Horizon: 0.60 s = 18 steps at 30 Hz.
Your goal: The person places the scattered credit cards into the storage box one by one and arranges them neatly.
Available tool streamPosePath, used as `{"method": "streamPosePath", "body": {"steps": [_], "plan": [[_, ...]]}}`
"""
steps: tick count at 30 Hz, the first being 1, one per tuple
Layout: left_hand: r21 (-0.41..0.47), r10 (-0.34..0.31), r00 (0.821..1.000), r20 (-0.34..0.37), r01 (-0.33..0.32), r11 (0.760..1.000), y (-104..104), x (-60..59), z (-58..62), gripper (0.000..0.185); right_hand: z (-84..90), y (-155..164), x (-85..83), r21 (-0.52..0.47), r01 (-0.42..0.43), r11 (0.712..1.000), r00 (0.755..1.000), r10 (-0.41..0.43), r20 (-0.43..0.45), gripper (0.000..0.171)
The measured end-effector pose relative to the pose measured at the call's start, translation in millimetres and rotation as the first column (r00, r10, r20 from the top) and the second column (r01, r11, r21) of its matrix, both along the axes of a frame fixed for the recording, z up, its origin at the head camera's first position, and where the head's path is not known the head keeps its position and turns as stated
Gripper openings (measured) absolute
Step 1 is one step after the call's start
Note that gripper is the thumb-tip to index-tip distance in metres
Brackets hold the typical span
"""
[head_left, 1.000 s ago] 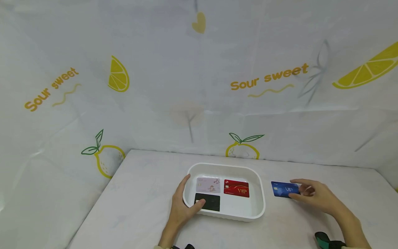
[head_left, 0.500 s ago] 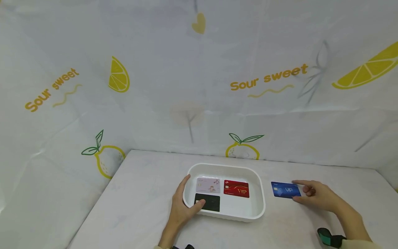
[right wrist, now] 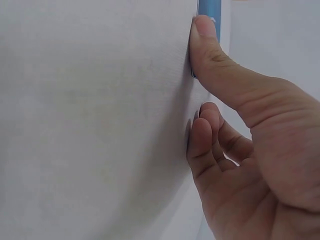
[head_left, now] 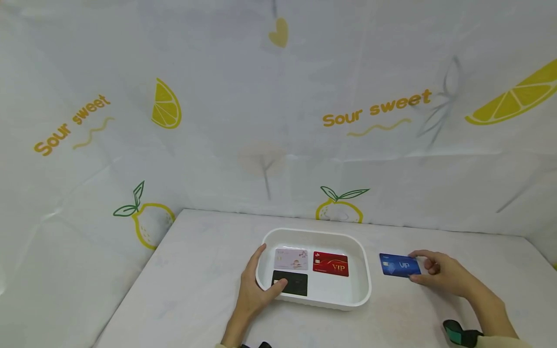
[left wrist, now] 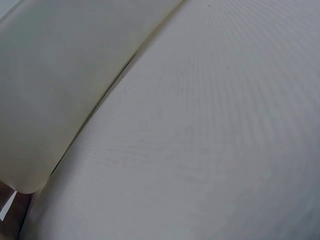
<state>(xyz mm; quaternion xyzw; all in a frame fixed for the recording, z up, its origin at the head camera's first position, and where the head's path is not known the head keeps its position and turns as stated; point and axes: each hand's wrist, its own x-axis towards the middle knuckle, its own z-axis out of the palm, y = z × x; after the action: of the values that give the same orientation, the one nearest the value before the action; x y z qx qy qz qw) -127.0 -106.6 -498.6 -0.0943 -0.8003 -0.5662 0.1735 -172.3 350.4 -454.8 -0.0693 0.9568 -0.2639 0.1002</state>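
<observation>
In the head view, my left hand [head_left: 254, 292] grips the left end of a white plastic tray [head_left: 332, 291], thumb reaching over the rim onto a black card [head_left: 297, 284]. Beside that card in the tray lie a pink VIP card [head_left: 290, 259] and a red VIP card [head_left: 330, 264]. To the right of the tray, my right hand [head_left: 450, 276] pinches a blue VIP card [head_left: 393, 265] by its long edges near its right end. The right wrist view has the thumb [right wrist: 205, 47] against the blue card [right wrist: 210, 9], with the other fingers curled below. The tray's outer wall [left wrist: 75, 75] fills the left wrist view's upper left.
A white-covered table [head_left: 196, 270] bears the tray and the blue card. Behind it hangs a pale backdrop [head_left: 243, 96] printed with lemons and lettering. A dark strap [head_left: 463, 334] circles the right wrist.
My right hand has shifted slightly to the right along the blue card, uncovering more of its right end. The card, the tray and my left hand have stayed where they were.
</observation>
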Motion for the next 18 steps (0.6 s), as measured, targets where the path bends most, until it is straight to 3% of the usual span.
{"method": "streamPosePath", "body": {"steps": [5,13,18], "plan": [[0.005,-0.002,1.0,0.005,0.002,1.0,0,0.6,0.2,0.095,-1.3,0,3.3,-0.02,0.01,1.0,1.0,-0.011,-0.021,0.062],[0.003,0.001,1.0,0.005,-0.001,1.0,0,0.2,-0.2,0.094,-5.1,0,13.8,-0.114,-0.02,0.993,0.991,0.005,-0.133,0.057],[-0.005,0.005,1.0,-0.008,-0.005,1.0,1,-0.2,-1.1,0.094,-4.4,0,15.0,-0.134,-0.019,0.991,0.989,-0.001,-0.145,0.057]]}}
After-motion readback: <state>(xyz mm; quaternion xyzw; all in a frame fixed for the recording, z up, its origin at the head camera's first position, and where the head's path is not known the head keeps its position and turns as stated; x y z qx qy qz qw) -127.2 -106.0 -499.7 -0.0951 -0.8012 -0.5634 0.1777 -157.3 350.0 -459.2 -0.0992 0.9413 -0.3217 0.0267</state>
